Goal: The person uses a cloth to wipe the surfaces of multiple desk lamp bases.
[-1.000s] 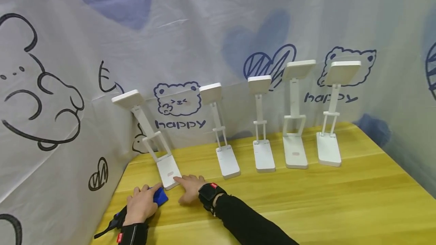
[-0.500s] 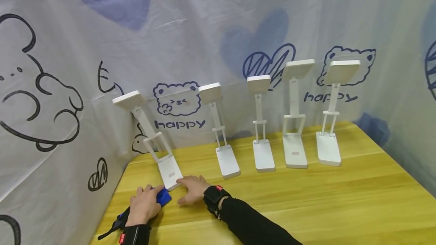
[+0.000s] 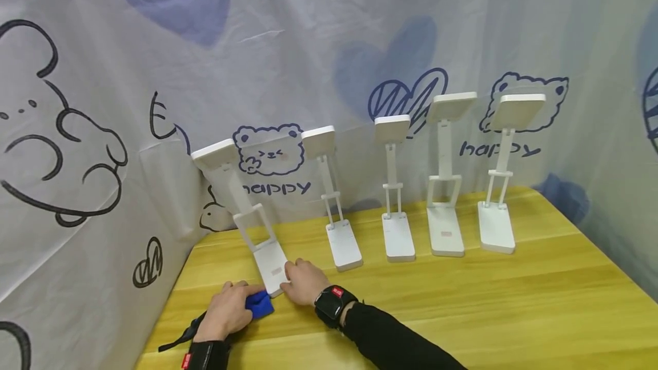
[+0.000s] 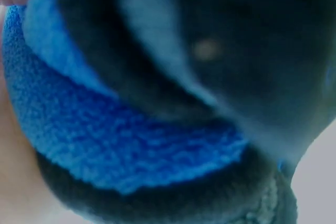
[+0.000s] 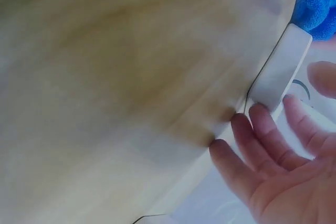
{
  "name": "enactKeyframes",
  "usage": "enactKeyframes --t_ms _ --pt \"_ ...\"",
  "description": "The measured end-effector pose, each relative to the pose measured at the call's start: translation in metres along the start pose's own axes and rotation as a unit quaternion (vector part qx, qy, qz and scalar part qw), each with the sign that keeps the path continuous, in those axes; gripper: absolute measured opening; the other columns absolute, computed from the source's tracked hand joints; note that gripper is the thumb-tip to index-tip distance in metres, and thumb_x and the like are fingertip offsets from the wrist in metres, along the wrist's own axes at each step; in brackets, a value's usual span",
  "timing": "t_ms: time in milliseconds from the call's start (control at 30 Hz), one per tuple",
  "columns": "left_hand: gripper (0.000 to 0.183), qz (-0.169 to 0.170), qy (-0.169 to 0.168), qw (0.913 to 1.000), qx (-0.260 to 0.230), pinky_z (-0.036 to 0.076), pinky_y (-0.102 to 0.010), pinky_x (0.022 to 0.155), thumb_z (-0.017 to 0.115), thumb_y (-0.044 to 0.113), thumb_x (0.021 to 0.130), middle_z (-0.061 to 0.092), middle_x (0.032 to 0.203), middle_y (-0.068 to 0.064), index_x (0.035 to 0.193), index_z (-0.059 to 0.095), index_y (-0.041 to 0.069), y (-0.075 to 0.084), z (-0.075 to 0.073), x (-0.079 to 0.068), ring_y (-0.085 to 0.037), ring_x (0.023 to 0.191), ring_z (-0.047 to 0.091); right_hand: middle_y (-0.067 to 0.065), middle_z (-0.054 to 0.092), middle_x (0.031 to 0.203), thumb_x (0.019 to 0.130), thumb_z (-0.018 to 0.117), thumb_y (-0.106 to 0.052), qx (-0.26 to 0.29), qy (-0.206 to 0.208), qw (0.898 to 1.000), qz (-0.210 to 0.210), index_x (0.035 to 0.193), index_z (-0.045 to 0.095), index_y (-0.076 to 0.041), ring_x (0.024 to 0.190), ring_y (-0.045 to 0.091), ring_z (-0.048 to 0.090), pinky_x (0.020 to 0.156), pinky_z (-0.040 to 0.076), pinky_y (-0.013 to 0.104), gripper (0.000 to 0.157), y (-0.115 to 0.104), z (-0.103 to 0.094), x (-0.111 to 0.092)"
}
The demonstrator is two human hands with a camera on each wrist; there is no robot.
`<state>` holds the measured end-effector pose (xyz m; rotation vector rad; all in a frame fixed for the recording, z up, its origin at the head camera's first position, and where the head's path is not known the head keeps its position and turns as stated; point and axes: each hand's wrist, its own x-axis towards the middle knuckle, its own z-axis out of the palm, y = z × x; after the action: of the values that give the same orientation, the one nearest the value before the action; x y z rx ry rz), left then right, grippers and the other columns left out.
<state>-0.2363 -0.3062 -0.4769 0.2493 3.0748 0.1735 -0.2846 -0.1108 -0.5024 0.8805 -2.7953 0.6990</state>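
Note:
At the left end of the table, a white folding desk lamp (image 3: 271, 267) stands unfolded, its head tilted toward the back wall. My left hand (image 3: 226, 310) grips a fluffy blue cloth (image 3: 261, 305) with dark trim, and its fingertips reach the front left corner of the lamp's base. Bunched folds of the blue cloth (image 4: 131, 135) fill the left wrist view. My right hand (image 3: 307, 283) is at the front right corner of the base. In the right wrist view its spread fingers (image 5: 262, 137) lie with their tips along the edge of the white base (image 5: 278, 72).
Several more white desk lamps, among them a second one (image 3: 343, 244) and a far right one (image 3: 496, 227), stand in a row along the back of the yellow wood-grain table (image 3: 437, 301). A black strap (image 3: 182, 336) trails behind my left hand. A printed curtain (image 3: 319, 61) hangs behind.
The left lamp has slid right and slightly toward me, its head now overlapping the printed bear. Both hands have shifted right with it, and the blue cloth has come along.

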Motion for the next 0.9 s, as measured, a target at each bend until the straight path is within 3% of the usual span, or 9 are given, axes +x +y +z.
enactKeyframes --t_ms 100,200,300,400,633,900 --pt "0.059 0.002 0.002 1.0000 -0.006 0.047 -0.056 0.073 0.059 -0.001 0.065 0.065 0.106 -0.006 0.117 0.069 0.026 0.001 0.000 0.002 -0.031 0.090 0.051 0.007 0.056 0.092 0.085 0.065 -0.041 -0.019 0.000 0.999 0.025 0.109 0.058 -0.012 0.072 0.018 0.055 0.055 0.048 0.031 0.039 -0.007 -0.004 0.000" --pt "0.059 0.004 0.005 0.9999 -0.008 0.047 -0.054 0.073 0.059 -0.001 0.065 0.065 0.105 -0.006 0.117 0.069 0.025 0.001 0.001 0.004 -0.031 0.089 0.052 0.012 0.056 0.114 0.083 0.064 -0.049 -0.054 -0.014 0.998 0.035 0.129 0.054 -0.023 0.086 0.025 0.059 0.066 0.051 0.039 0.054 -0.015 -0.003 0.001" --pt "0.057 0.013 0.008 0.9998 -0.009 0.047 -0.053 0.072 0.059 0.000 0.066 0.065 0.103 -0.006 0.117 0.069 0.023 0.001 0.002 0.005 -0.031 0.087 0.052 0.016 0.046 0.137 0.085 0.060 -0.051 -0.083 -0.044 0.995 0.028 0.136 0.048 -0.040 0.106 0.031 0.055 0.079 0.048 0.049 0.054 -0.024 -0.001 0.000" --pt "0.054 0.016 0.008 0.9998 -0.011 0.047 -0.053 0.074 0.059 0.001 0.067 0.065 0.100 -0.006 0.117 0.069 0.021 0.002 0.003 0.005 -0.030 0.086 0.052 0.017 0.034 0.148 0.089 0.056 -0.048 -0.096 -0.067 0.993 0.021 0.134 0.049 -0.046 0.117 0.036 0.048 0.087 0.044 0.058 0.046 -0.030 0.000 -0.001" --pt "0.053 0.006 0.004 0.9998 -0.019 0.047 -0.055 0.077 0.059 0.001 0.068 0.065 0.100 -0.006 0.116 0.070 0.021 -0.001 0.000 0.003 -0.032 0.089 0.053 0.008 0.034 0.148 0.090 0.054 -0.047 -0.119 -0.092 0.989 0.013 0.130 0.052 -0.047 0.114 0.034 0.048 0.087 0.043 0.057 0.040 -0.030 0.006 0.003" --pt "0.056 -0.025 -0.009 0.9972 -0.070 0.046 -0.055 0.079 0.056 -0.002 0.068 0.064 0.103 -0.007 0.117 0.069 0.022 -0.008 -0.004 0.001 -0.034 0.095 0.052 0.008 0.032 0.147 0.088 0.059 -0.046 -0.114 -0.105 0.988 0.008 0.125 0.056 -0.048 0.109 0.036 0.048 0.075 0.049 0.050 0.037 -0.027 -0.002 -0.002"
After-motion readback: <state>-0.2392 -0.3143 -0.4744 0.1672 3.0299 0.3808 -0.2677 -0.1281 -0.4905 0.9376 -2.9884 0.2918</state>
